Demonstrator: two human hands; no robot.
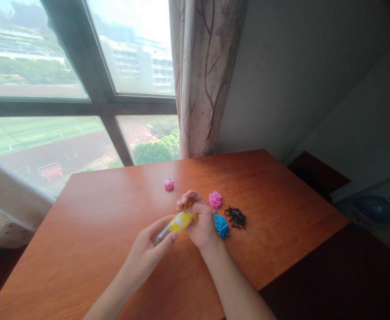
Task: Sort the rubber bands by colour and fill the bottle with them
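Observation:
A small clear plastic bottle [162,235] lies tilted in my left hand [145,247], its fingers and thumb wrapped round it. Yellow stringy pieces, which look like rubber bands [191,215], fill its upper end and spill at its mouth. Right at that mouth, my right hand [202,226] is cupped with curled fingers, and some of the yellow bands lie against its palm. Just beyond the right hand, a blue pile of bands [221,226], a pink pile [215,200] and a black pile [236,217] sit on the table.
A pink cap-like piece [169,184] with a thin loop rests towards the table's far side. The brown wooden table [91,231] meets a window [141,66] at the back left. A patterned curtain [204,80] hangs behind it, with a wall [281,75] at the right.

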